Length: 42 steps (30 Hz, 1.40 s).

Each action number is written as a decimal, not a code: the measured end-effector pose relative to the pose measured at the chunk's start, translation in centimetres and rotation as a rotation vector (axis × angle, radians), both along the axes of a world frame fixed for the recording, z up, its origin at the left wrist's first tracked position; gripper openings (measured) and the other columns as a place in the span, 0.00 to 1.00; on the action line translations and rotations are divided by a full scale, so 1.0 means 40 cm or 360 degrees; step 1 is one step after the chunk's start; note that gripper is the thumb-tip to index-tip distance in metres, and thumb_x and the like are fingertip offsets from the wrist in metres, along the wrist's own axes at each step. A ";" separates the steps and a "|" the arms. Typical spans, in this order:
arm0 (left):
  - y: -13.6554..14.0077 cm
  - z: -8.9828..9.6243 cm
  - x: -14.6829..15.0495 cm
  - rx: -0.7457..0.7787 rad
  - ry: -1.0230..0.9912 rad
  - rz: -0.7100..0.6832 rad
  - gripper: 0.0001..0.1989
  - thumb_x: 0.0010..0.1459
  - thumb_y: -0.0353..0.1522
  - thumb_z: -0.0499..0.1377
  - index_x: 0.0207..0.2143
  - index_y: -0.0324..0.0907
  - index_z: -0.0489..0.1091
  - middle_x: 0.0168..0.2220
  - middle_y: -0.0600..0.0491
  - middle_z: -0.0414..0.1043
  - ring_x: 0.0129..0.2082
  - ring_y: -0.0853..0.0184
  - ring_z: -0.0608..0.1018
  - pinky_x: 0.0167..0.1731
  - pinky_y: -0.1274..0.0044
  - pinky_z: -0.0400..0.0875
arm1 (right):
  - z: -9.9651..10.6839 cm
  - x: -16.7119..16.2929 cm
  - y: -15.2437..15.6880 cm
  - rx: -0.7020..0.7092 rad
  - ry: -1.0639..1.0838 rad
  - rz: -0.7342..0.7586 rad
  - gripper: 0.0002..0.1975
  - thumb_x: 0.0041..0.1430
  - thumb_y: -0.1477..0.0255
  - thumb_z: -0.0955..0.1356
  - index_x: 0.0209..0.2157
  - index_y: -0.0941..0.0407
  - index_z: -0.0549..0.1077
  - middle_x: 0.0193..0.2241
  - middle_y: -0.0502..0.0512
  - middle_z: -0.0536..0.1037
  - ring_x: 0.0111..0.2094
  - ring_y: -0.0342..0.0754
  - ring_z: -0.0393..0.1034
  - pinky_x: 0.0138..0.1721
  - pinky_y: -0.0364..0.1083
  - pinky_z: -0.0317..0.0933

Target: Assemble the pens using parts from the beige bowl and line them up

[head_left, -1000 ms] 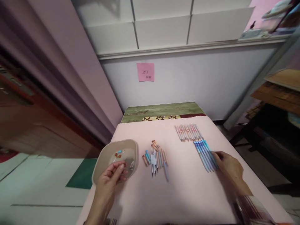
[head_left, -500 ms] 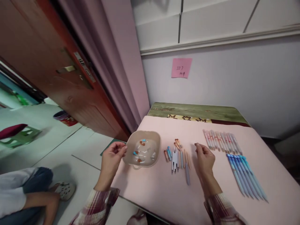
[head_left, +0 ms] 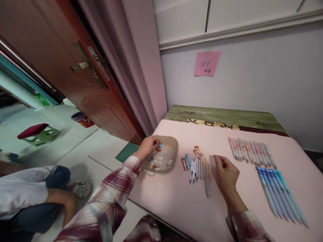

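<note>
My left hand (head_left: 149,147) is over the far left part of a beige tray (head_left: 175,148), its fingers pinched together at a small blue piece (head_left: 159,146). Whether they grip that piece is hidden. Small brown pieces (head_left: 154,166) and thin clear-white bits lie in the tray. My right hand (head_left: 227,172) is closed in a pinch just above the table, right of the pen parts; what sits at its fingertips is too small to name. Nearest to it are tan pen barrels (head_left: 210,169), white refills with dark tips (head_left: 193,170) and a grey-blue barrel (head_left: 207,185).
On the pink-covered table (head_left: 174,205), a row of clear-and-pink pens (head_left: 252,153) lies at the right, with blue pens (head_left: 281,196) in front. Short brown and blue grips (head_left: 187,161) lie beside the tray. At the left, a person (head_left: 25,198) sits low near a red-topped stool (head_left: 34,131).
My left hand has moved forward and right, from beside the tray to inside it. My right hand stays pinched in nearly the same place. The view has shifted slightly.
</note>
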<state>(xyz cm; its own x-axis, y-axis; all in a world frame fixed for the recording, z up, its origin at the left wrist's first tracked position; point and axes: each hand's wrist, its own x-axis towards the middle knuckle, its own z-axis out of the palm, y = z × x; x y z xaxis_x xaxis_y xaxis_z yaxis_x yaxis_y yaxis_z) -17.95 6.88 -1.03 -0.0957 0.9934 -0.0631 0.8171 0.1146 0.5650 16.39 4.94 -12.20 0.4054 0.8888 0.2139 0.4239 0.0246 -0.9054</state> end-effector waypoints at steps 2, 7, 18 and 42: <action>-0.003 0.006 0.003 -0.0008 0.0011 -0.0078 0.02 0.46 0.27 0.60 0.22 0.40 0.71 0.22 0.56 0.71 0.25 0.69 0.69 0.28 0.78 0.60 | 0.000 0.003 0.001 -0.0001 0.0001 -0.0007 0.23 0.56 0.54 0.66 0.33 0.61 0.80 0.18 0.49 0.69 0.22 0.44 0.60 0.27 0.42 0.55; -0.042 0.042 0.060 0.0007 -0.0062 -0.0178 0.08 0.53 0.35 0.57 0.26 0.41 0.71 0.21 0.57 0.68 0.22 0.70 0.67 0.24 0.79 0.60 | -0.001 0.006 0.005 -0.0100 -0.0028 0.0070 0.23 0.56 0.53 0.65 0.31 0.59 0.80 0.17 0.49 0.71 0.21 0.45 0.61 0.26 0.42 0.56; -0.284 -0.071 0.381 -0.0273 -0.0457 -0.0643 0.03 0.48 0.27 0.60 0.28 0.40 0.73 0.27 0.54 0.72 0.28 0.69 0.72 0.30 0.79 0.63 | -0.005 0.008 0.005 -0.0265 -0.0191 0.0101 0.19 0.56 0.55 0.65 0.29 0.55 0.79 0.17 0.50 0.74 0.22 0.47 0.67 0.25 0.43 0.55; -0.180 -0.211 0.402 0.0049 0.0298 -0.0176 0.41 0.48 0.17 0.51 0.65 0.35 0.43 0.65 0.29 0.47 0.64 0.46 0.58 0.56 0.60 0.61 | 0.002 -0.004 0.005 -0.0256 -0.0302 0.0172 0.20 0.57 0.54 0.64 0.30 0.54 0.80 0.17 0.50 0.75 0.22 0.47 0.67 0.25 0.43 0.54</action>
